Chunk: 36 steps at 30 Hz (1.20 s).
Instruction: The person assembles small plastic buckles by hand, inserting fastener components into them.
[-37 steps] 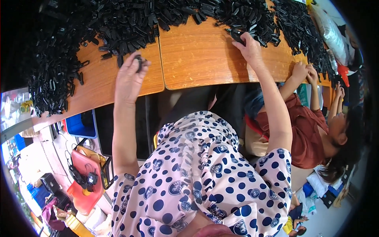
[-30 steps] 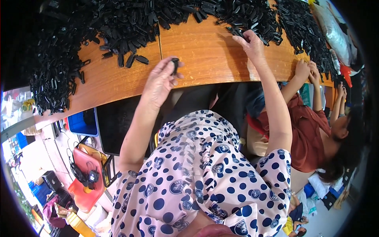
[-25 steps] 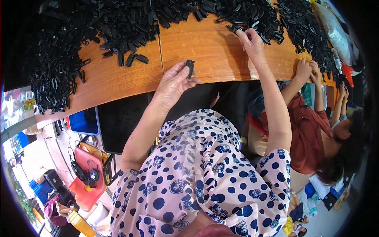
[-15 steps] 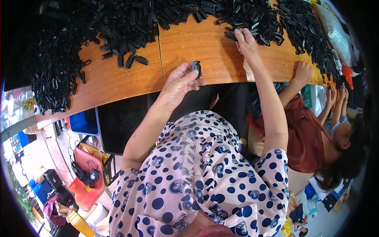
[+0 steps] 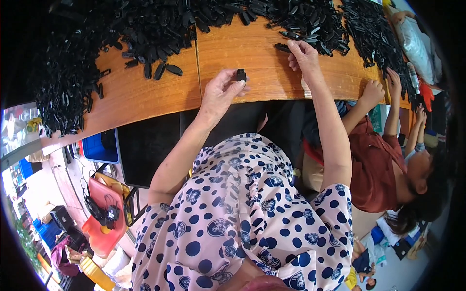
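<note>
My left hand [image 5: 223, 92] pinches a small black plastic clip-like part [image 5: 241, 74] between thumb and fingers, above the table's near edge. Over on the right, my right hand [image 5: 305, 57] is closed with its fingers curled. At its fingertips sits a slim black plastic piece [image 5: 281, 47], apparently gripped at one end. Just beyond lies a large heap of similar black pieces [image 5: 315, 29], with a few loose ones at its edge.
More black pieces [image 5: 63, 92] are piled along the left and far side of the wooden table [image 5: 145, 97]. Right of me sits a person in a red-brown top [image 5: 374, 169], hands at the table edge. A clear plastic bag [image 5: 415, 43] lies far right. A blue bin [image 5: 101, 145] stands below left.
My right hand has drawn back slightly from the heap, its fingers curling in. The left hand has turned the part it holds. The neighbour has raised a hand onto the table edge.
</note>
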Each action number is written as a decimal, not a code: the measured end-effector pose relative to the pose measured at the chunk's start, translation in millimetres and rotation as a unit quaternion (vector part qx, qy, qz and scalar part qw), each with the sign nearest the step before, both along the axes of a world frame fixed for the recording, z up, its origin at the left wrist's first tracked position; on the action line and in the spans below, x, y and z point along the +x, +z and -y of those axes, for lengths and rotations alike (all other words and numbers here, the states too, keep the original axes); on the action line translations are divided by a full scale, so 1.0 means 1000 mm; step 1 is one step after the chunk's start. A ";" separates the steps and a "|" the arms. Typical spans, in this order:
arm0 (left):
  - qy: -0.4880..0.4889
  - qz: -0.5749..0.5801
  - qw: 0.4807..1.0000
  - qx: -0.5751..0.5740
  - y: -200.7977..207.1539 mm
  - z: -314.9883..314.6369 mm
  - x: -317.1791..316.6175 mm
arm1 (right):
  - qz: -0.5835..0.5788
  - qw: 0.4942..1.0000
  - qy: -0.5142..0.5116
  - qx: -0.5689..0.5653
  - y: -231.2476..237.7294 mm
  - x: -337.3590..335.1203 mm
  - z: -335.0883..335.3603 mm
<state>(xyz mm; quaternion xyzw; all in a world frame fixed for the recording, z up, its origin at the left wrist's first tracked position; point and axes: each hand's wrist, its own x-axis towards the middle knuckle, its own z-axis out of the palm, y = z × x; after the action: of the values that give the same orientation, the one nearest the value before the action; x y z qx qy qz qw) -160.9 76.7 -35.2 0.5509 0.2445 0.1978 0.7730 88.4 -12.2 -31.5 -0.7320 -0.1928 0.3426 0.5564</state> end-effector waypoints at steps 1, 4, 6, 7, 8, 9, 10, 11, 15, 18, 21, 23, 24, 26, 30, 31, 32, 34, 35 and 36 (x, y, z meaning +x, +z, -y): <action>0.000 0.000 1.000 0.000 0.000 0.000 0.001 | 0.000 1.000 0.000 0.000 0.000 0.000 0.001; -0.003 0.008 1.000 0.003 -0.003 0.002 0.003 | -0.007 1.000 0.006 0.029 -0.004 -0.002 0.003; -0.002 0.003 1.000 -0.003 -0.004 0.002 0.004 | -0.012 0.999 0.011 0.044 -0.006 -0.003 0.003; -0.001 0.002 1.000 -0.003 -0.004 0.002 0.005 | -0.013 0.999 0.011 0.044 -0.007 -0.002 0.002; 0.001 -0.002 1.000 -0.003 -0.004 0.002 0.006 | 0.028 0.999 0.043 0.012 -0.008 -0.002 0.002; 0.002 -0.006 1.000 -0.002 -0.004 0.002 0.006 | 0.069 0.995 0.074 -0.020 -0.008 -0.001 0.002; 0.004 -0.006 1.000 -0.003 -0.004 0.001 0.006 | 0.069 0.995 0.076 -0.021 -0.006 -0.001 0.003; 0.004 -0.009 1.000 -0.002 -0.006 0.000 0.006 | -0.050 0.995 0.067 0.061 -0.002 -0.001 0.005; 0.004 -0.019 1.000 -0.005 -0.004 -0.001 0.007 | -0.169 0.975 0.070 0.126 -0.004 -0.006 0.005; 0.008 -0.012 1.000 -0.012 -0.008 -0.002 0.006 | -0.220 0.957 0.096 0.163 -0.004 -0.012 0.005; 0.020 0.006 1.000 0.003 -0.009 -0.001 0.004 | -0.236 0.952 0.121 0.154 0.011 -0.035 0.008; 0.023 0.002 0.999 0.031 -0.008 -0.001 0.000 | -0.258 0.938 0.168 0.156 0.023 -0.056 0.011; 0.023 -0.001 0.998 0.059 -0.007 -0.001 -0.001 | -0.248 0.943 0.172 0.139 0.028 -0.066 0.011; 0.032 -0.009 0.995 0.090 -0.005 0.000 -0.003 | -0.258 0.942 0.178 0.122 0.029 -0.073 0.014; 0.049 -0.010 0.987 0.151 -0.002 0.003 -0.004 | -0.285 0.936 0.172 0.112 0.032 -0.084 0.016; 0.049 -0.010 0.987 0.151 0.000 0.003 -0.005 | -0.287 0.936 0.171 0.113 0.031 -0.085 0.016; 0.046 -0.015 0.980 0.192 0.004 0.003 -0.006 | -0.287 0.936 0.170 0.113 0.030 -0.086 0.017; 0.043 -0.020 0.971 0.233 0.009 0.003 -0.009 | -0.317 0.925 0.172 0.123 0.028 -0.088 0.020; 0.043 -0.021 0.962 0.269 0.012 0.003 -0.011 | -0.317 0.925 0.171 0.123 0.027 -0.088 0.021; 0.042 -0.023 0.951 0.305 0.013 0.004 -0.012 | -0.345 0.915 0.171 0.119 0.025 -0.087 0.023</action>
<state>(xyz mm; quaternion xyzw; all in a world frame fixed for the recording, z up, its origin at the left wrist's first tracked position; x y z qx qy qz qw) -172.7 72.9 -22.6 0.7541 0.2126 0.2826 0.5535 1.0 -34.8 -6.8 -0.4525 -0.1504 0.6381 0.6045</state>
